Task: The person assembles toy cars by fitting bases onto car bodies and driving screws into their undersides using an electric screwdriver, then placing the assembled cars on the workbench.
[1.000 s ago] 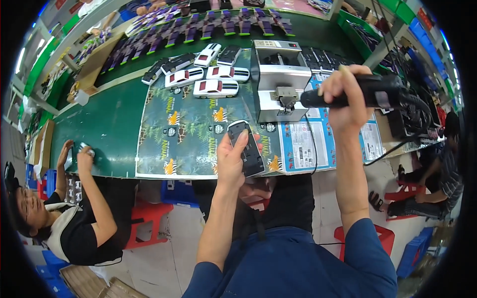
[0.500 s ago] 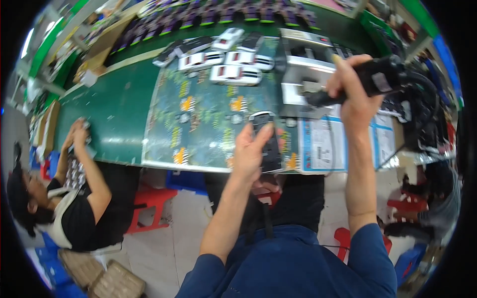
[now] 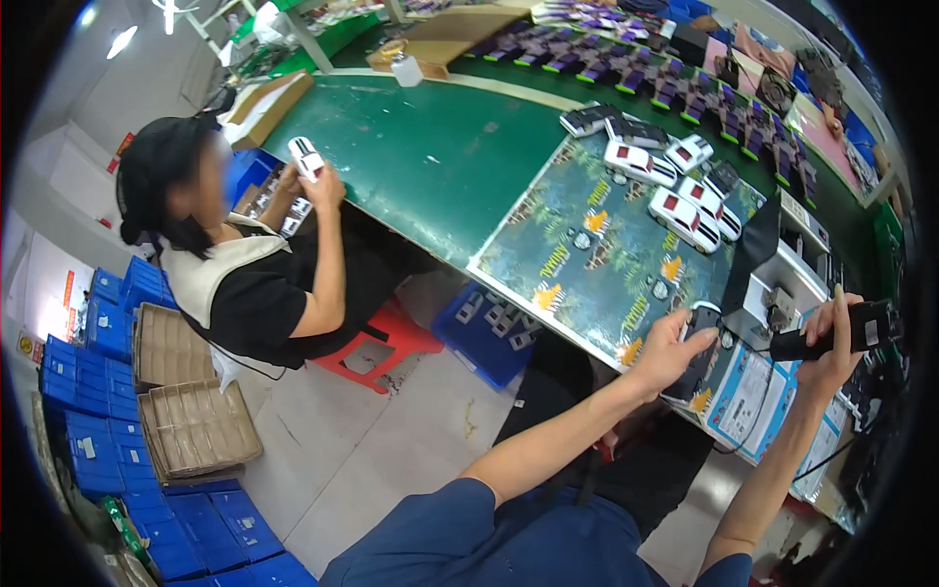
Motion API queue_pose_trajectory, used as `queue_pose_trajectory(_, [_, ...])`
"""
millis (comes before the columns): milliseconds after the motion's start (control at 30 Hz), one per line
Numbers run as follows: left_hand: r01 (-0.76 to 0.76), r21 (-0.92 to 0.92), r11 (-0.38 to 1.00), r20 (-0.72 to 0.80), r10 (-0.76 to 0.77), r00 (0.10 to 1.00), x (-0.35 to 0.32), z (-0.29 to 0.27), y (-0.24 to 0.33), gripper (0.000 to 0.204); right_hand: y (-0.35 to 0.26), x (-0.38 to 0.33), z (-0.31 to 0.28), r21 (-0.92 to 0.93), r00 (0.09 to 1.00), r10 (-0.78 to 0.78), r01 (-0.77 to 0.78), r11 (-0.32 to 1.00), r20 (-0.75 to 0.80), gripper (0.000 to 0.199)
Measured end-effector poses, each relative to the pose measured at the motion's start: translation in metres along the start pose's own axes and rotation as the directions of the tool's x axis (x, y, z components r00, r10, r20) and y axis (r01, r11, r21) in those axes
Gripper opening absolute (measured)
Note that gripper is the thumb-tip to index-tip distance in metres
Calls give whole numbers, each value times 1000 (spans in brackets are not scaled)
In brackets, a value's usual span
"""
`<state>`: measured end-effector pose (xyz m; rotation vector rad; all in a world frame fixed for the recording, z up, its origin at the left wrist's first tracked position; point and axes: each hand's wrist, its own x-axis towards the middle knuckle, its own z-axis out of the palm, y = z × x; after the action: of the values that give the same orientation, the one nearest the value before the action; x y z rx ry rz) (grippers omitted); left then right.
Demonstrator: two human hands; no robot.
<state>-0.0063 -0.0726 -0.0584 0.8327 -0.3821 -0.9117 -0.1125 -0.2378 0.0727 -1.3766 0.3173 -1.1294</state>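
At the near edge of the bench, my left hand (image 3: pixel 668 354) is closed on a toy car (image 3: pixel 700 342) turned with its black underside up. My right hand (image 3: pixel 829 342) grips a black electric screwdriver (image 3: pixel 873 325) by its body, fingers wrapped round it. The tool lies roughly level, its narrower end toward the metal box machine (image 3: pixel 751 311) and apart from the car. Beyond my left hand, several white toy cars (image 3: pixel 685 217) with dark windows stand grouped on the printed mat (image 3: pixel 577 256), beside black car undersides (image 3: pixel 636 132).
A co-worker (image 3: pixel 264 254) sits at the left, holding a white toy car (image 3: pixel 306 158). Rows of purple-black parts (image 3: pixel 665 83) line the far side. A red stool (image 3: pixel 377 347), blue bin (image 3: pixel 479 347) and stacked blue crates (image 3: pixel 98 430) stand on the floor.
The view has swung left, showing more of the co-worker and crates. My hands keep hold of the toy car and screwdriver. The co-worker's hands now hold up a white car.
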Motion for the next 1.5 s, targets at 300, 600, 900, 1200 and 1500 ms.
queue_pose_trajectory(300, [23,9,1000,-39,-23,999,-8,1,28,21,-24,-39,61,386,953,-278,214,897,117,7])
queue_pose_trajectory(600, [-10,46,999,-49,13,999,-12,14,20,17,-2,-46,65,330,962,-257,213,920,96,12])
queue_pose_trajectory(900, [14,191,982,-72,0,997,-14,13,24,22,12,-43,74,275,968,-210,165,947,141,19])
queue_pose_trajectory(1200, [69,175,982,-23,-66,998,-10,7,29,27,24,-37,70,266,925,-247,170,949,290,24])
queue_pose_trajectory(1500, [45,213,976,-81,-28,996,-15,6,36,23,22,-47,76,316,922,-283,194,929,266,14])
